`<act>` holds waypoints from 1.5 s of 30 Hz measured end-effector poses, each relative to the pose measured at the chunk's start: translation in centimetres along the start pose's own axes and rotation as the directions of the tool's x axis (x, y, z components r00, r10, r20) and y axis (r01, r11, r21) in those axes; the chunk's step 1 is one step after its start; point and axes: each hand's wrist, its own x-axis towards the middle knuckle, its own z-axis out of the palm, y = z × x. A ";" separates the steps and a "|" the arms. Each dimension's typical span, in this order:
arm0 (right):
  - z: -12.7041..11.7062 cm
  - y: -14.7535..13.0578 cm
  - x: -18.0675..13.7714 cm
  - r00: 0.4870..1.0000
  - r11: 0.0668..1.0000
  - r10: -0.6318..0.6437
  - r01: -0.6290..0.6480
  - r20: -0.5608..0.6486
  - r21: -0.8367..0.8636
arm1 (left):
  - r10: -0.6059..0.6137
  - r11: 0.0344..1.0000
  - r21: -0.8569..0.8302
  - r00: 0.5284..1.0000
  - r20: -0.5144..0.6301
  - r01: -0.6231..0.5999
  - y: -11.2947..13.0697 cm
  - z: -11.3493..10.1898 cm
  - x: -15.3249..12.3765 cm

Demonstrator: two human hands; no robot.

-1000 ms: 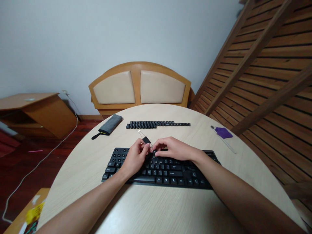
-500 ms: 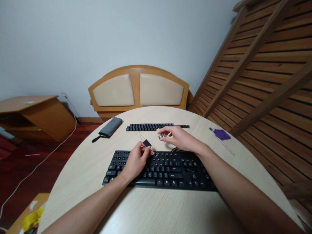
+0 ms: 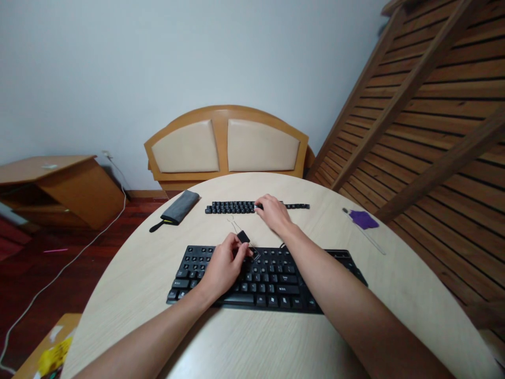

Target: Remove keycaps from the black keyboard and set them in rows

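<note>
A black keyboard (image 3: 272, 279) lies on the round pale wooden table (image 3: 252, 342) in front of me. My left hand (image 3: 223, 266) rests over its upper left keys, fingers closed on a small black wire keycap puller (image 3: 242, 236). My right hand (image 3: 273, 211) reaches far across to the row of loose black keycaps (image 3: 231, 207) laid out beyond the keyboard. Its fingers are bent down onto that row; what they pinch is hidden.
A grey pouch (image 3: 177, 207) with a black strap lies at the far left of the table. At the far right sits a purple cloth piece (image 3: 363, 219) beside a thin clear stick. A padded wooden chair back (image 3: 226, 145) stands behind the table. Slatted wooden frames lean at right.
My right hand left the keyboard with a small keycap in its fingers and moved away to the row of loose keycaps. My left hand stayed on the keyboard with the puller.
</note>
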 end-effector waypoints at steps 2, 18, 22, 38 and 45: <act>0.4 0.3 -0.3 1.000 1.000 0.003 -0.003 0.010 -0.009 | 0.005 1.000 0.014 1.000 -0.001 -0.005 0.0 0.0 0.0; 1.5 0.7 0.0 0.992 0.994 0.104 -0.103 0.070 -0.023 | -0.003 1.000 0.010 1.000 0.008 0.003 0.3 0.1 0.0; 1.6 0.7 0.1 0.992 0.995 0.103 -0.102 0.070 -0.020 | 0.000 1.000 0.008 1.000 0.005 -0.001 0.3 0.1 0.0; -1.4 -0.2 -0.1 0.976 0.990 0.136 -0.129 0.168 -0.050 | 0.002 0.999 0.042 1.000 0.004 -0.002 0.0 0.1 0.0; -6.5 0.2 -4.3 0.904 0.999 0.042 -0.041 0.425 -0.010 | 0.017 0.998 0.058 1.000 0.010 -0.017 -0.1 0.0 0.1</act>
